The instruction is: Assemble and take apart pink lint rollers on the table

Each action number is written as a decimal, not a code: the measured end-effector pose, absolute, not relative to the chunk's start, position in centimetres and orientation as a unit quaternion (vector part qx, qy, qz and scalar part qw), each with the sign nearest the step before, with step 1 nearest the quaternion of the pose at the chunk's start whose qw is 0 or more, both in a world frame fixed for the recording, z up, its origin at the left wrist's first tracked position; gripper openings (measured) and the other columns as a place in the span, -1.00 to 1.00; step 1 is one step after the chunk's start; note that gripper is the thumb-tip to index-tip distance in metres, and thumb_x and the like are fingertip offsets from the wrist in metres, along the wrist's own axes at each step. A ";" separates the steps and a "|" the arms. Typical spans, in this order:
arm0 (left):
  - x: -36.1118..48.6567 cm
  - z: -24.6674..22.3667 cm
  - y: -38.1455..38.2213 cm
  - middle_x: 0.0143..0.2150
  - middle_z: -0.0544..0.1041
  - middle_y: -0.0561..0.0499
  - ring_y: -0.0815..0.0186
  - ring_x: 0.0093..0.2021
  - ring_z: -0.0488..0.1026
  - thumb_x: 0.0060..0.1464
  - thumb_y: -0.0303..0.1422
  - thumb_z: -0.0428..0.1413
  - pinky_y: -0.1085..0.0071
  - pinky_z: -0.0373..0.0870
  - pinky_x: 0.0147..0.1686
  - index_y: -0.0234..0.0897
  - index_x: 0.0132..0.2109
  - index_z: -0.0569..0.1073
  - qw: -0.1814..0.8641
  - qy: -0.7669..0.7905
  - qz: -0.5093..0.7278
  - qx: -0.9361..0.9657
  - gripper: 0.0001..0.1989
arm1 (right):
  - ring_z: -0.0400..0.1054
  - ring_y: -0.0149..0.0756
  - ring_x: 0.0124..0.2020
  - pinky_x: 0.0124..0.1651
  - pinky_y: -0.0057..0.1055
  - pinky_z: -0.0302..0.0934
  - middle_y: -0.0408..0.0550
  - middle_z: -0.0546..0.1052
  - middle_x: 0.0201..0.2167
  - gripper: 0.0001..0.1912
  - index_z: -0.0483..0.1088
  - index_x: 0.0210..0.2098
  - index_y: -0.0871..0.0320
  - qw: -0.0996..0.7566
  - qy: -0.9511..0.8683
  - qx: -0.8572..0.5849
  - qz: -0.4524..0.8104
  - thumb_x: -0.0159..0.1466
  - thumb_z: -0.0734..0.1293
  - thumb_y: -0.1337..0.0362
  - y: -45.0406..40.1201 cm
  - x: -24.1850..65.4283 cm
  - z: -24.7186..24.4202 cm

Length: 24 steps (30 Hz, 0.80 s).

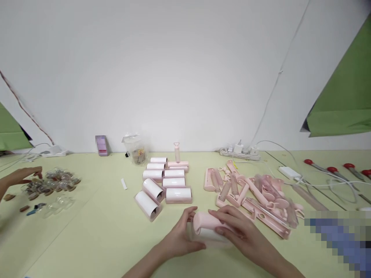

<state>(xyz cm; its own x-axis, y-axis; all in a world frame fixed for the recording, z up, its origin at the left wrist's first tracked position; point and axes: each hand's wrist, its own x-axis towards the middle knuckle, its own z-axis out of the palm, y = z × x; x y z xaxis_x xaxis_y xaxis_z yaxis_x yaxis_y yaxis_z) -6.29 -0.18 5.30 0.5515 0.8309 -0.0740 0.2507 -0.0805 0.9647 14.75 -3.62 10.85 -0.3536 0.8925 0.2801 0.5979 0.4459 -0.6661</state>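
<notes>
Near the front edge, my left hand (180, 236) curls round the left end of a clear case (214, 244) with a white roll in it. My right hand (242, 231) is closed on a pink cylinder (206, 222), which lies over the case. Beyond my hands sit several white rolls in pink-edged cases (178, 195), set in two rough columns. A small pink bottle-shaped piece (177, 153) stands upright behind them. To the right lies a heap of pink and clear plastic parts (261, 193).
At the left, another person's hand (24, 175) reaches over small clear domed items (52, 183). A plastic bag (136, 150), a purple box (102, 145) and a power strip (240, 153) line the wall. Red-handled tools (333, 170) and cables lie at right.
</notes>
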 end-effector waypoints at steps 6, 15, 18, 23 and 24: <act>-6.2 3.2 0.5 -0.10 0.30 -0.01 0.19 -0.08 0.26 -0.30 -0.42 0.26 0.31 0.20 -0.11 -0.21 -0.06 0.22 0.563 0.338 0.307 0.689 -0.40 | 0.30 -0.27 -0.33 -0.35 -0.39 0.22 -0.04 0.41 -0.33 -0.62 0.22 0.06 -0.08 0.225 -0.861 -0.440 0.121 0.25 0.17 0.27 -3.1 13.1 10.3; -6.4 3.4 0.7 -0.11 0.27 -0.02 0.22 -0.09 0.25 -0.27 -0.51 0.21 0.36 0.23 -0.15 -0.22 -0.09 0.22 0.568 0.301 0.318 0.697 -0.46 | 0.20 -0.14 -0.04 -0.11 -0.24 0.19 0.05 0.29 -0.06 -0.66 0.27 0.00 -0.06 0.208 -0.856 -0.470 0.061 0.23 0.19 0.21 -2.6 13.7 8.5; -6.4 3.5 0.7 -0.12 0.25 0.00 0.23 -0.10 0.25 -0.27 -0.51 0.21 0.36 0.22 -0.15 -0.21 -0.09 0.23 0.559 0.317 0.299 0.706 -0.47 | 0.23 -0.21 -0.10 -0.11 -0.30 0.17 0.05 0.34 -0.15 -0.71 0.34 -0.08 0.07 0.175 -0.841 -0.511 0.025 0.27 0.10 0.31 0.4 16.2 10.2; -6.7 4.5 0.4 -0.13 0.27 0.04 0.22 -0.10 0.25 -0.28 -0.48 0.20 0.34 0.22 -0.14 -0.17 -0.11 0.25 0.549 0.327 0.297 0.709 -0.49 | 0.27 -0.17 -0.23 -0.28 -0.31 0.15 0.04 0.39 -0.26 -0.67 0.45 -0.30 0.11 0.038 -0.863 -0.503 0.009 0.06 0.19 0.56 6.8 19.9 12.8; -6.8 4.8 0.3 -0.13 0.28 0.05 0.20 -0.10 0.26 -0.26 -0.47 0.19 0.33 0.22 -0.13 -0.14 -0.11 0.26 0.547 0.326 0.301 0.710 -0.51 | 0.27 -0.19 -0.25 -0.31 -0.35 0.15 0.01 0.40 -0.30 -0.66 0.46 -0.36 0.10 0.015 -0.873 -0.487 0.020 0.00 0.22 0.58 7.7 20.1 12.9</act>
<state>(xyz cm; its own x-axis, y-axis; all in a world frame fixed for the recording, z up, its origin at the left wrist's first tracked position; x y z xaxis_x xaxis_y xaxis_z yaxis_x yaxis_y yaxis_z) -6.81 0.33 4.80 0.6063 0.7921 0.0701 0.1335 -0.1884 0.9730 20.06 7.69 12.85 -0.5251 0.8510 0.0066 0.8499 0.5248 -0.0484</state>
